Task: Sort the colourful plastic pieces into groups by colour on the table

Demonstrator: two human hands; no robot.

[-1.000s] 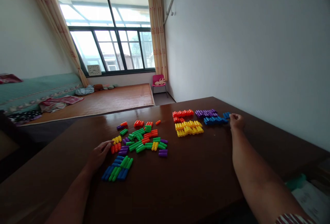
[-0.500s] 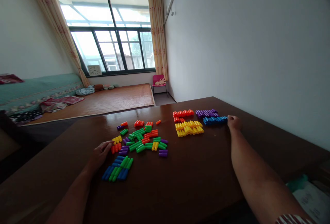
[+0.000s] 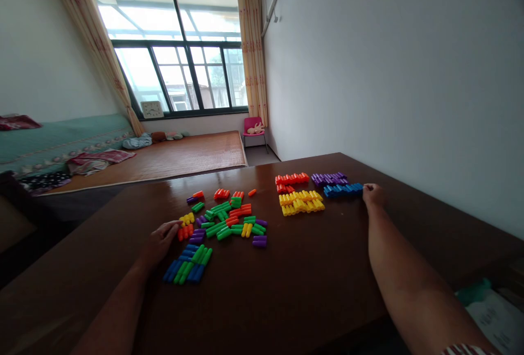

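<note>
My right hand is closed at the right end of a row of blue plastic tube pieces, its fingertips pinched on the end piece. Behind that row lie purple pieces; to its left are yellow pieces and red ones. My left hand rests on the table with its fingers stretched out, fingertips at a small yellow group and a red group. Blue and green pieces lie joined or side by side nearer me. A mixed pile, mostly green pieces, spreads right of my left hand.
The dark brown table ends at a white wall on the right. Beyond its far edge stand a bed with a tan mat and a pink chair. A white bag is below the table's right edge.
The view has shifted very slightly. Both hands and the plastic pieces keep the same places on the table.
</note>
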